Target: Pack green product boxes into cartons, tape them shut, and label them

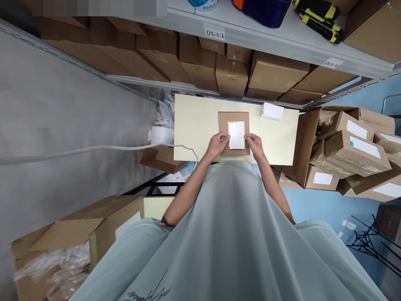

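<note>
A white rectangular label (237, 135) with a small yellow mark at its top lies over a flat brown cardboard piece (233, 117) on the pale yellow table (197, 121). Its left edge is pinched between the fingers of my left hand (218, 143). At the opposite edge, my right hand (254, 144) is closed in a pinch on the same label. Farther back on the right of the table sits a stack of similar white labels (272, 111).
Shelving with cardboard boxes (232, 75) stands behind the table. On the right, a large open carton (300, 146) holds several labelled boxes. A white cable (125, 147) reaches the table's left front edge. Tools (322, 21) lie on the upper shelf.
</note>
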A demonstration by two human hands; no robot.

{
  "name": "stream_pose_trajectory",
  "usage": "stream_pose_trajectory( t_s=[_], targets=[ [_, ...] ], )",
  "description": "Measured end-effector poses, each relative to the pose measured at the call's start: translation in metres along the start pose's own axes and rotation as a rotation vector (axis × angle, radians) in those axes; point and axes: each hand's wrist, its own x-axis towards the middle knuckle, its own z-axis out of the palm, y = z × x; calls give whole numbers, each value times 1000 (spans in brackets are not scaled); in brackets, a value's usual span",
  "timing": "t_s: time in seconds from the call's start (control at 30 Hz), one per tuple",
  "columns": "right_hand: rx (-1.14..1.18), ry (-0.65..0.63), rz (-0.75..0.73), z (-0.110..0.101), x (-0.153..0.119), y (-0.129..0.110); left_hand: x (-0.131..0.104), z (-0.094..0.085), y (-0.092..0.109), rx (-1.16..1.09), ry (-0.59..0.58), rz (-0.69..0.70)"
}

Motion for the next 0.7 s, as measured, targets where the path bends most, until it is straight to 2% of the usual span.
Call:
stream_pose_trajectory(
  t_s=[0.13,0.3,0.7],
  targets=[
    [-147,91,14,8,5,-1,5,2,-3,151,52,7],
    [-352,152,5,16,9,-1,11,6,-5,190,95,-17],
    [-520,170,-1,20,17,1,16,9,-7,337,122,-14]
  ],
)
